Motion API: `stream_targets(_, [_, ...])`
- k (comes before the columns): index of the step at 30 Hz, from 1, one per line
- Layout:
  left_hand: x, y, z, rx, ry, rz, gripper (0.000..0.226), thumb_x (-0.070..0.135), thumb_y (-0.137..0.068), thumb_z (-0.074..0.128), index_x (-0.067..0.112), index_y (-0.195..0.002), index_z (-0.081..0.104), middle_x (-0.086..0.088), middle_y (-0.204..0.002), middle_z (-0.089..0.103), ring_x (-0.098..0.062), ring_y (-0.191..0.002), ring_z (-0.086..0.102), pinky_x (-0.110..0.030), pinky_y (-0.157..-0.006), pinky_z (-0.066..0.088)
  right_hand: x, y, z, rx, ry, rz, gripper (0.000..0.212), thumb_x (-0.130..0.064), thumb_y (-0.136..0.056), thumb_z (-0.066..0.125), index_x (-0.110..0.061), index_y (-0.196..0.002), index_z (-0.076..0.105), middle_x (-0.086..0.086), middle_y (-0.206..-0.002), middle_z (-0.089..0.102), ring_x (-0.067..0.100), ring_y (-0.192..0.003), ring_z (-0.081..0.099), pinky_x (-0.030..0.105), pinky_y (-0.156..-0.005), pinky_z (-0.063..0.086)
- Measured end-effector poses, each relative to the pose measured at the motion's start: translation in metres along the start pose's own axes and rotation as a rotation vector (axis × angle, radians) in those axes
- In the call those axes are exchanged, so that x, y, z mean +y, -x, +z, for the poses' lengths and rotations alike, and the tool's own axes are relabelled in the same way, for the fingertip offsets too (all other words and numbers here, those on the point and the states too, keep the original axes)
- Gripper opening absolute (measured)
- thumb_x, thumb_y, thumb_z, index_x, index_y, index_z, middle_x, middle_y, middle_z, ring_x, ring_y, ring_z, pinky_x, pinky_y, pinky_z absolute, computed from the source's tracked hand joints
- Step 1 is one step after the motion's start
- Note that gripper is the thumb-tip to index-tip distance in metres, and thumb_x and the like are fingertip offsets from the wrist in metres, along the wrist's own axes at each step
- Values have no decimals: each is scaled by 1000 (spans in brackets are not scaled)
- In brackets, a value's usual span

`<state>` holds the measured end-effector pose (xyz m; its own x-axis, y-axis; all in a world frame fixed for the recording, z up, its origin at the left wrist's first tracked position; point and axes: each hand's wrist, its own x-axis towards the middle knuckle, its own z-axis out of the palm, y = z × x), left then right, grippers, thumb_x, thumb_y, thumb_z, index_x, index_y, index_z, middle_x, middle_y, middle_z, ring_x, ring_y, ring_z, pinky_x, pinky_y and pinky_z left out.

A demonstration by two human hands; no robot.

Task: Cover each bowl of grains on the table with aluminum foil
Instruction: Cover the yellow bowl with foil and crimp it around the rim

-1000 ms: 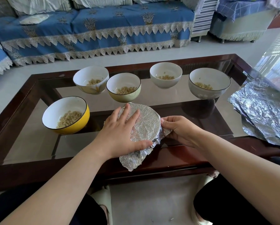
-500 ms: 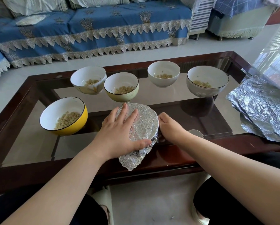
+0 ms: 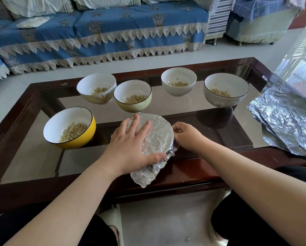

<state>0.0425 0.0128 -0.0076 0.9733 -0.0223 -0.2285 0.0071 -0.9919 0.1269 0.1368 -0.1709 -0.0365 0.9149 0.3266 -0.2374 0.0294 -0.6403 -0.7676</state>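
Note:
A foil-covered bowl (image 3: 157, 134) stands near the front edge of the glass table (image 3: 219, 176). My left hand (image 3: 130, 144) lies flat on top of the foil, fingers spread and thumb along the near rim. My right hand (image 3: 186, 137) curls round the bowl's right side and presses the foil against it. A loose foil flap (image 3: 146, 176) hangs down at the front. Uncovered bowls of grains stand around: a yellow bowl (image 3: 69, 127) at left, a white bowl (image 3: 96, 88), a pale green bowl (image 3: 132, 95), a small white bowl (image 3: 178, 81) and a grey-white bowl (image 3: 226, 89).
A stack of foil sheets (image 3: 287, 119) lies on the table's right end. A blue-covered sofa (image 3: 99, 32) stands behind the table, an armchair (image 3: 260, 20) at the back right. My knees are below the table's front edge.
My right hand has moved from pinching the foil's lower right edge to curling round the bowl's right side, and the foil there is now folded down. The left hand stayed on top.

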Motion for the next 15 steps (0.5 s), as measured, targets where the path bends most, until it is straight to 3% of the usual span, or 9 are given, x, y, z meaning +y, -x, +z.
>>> stream_targets(4, [1,0,0,-4,-2,-3,123,102,-52,9,39,-154,-16,4,-161,-29,-21,-149,-23,-52,-123,1,-1,2,5,84,76,-74,20,-15,-93,55,-20,-74,58,-10,-61,51,15,-62,46,27,-54,33])
stream_targets(8, [1,0,1,2,-5,-8,124,103,-50,7,40,-154,-16,3,-162,-29,-21,-149,-22,-51,-123,1,-3,1,5,110,49,-49,35,-14,-91,58,-30,-61,54,-10,-59,54,9,-57,46,18,-51,34])
stream_targets(10, [1,-1,1,5,-5,-10,123,102,-50,7,40,-154,-16,3,-162,-29,-22,-149,-23,-51,-123,0,-4,2,6,100,-12,2,34,-13,-91,60,-29,-61,58,-9,-58,55,8,-55,47,21,-52,37])
stream_targets(13, [1,-1,2,9,-10,-10,124,104,-49,5,41,-154,-16,3,-161,-29,-22,-149,-23,-51,-123,0,-4,3,7,96,-172,72,20,-11,-92,60,-12,-76,72,1,-65,61,8,-54,50,19,-51,43])
stream_targets(15, [1,-1,2,11,-4,-13,123,104,-50,4,41,-154,-16,2,-162,-29,-22,-149,-23,-51,-123,0,-8,5,3,65,-433,163,28,-16,-100,52,7,-99,68,12,-73,61,14,-52,55,19,-47,48])
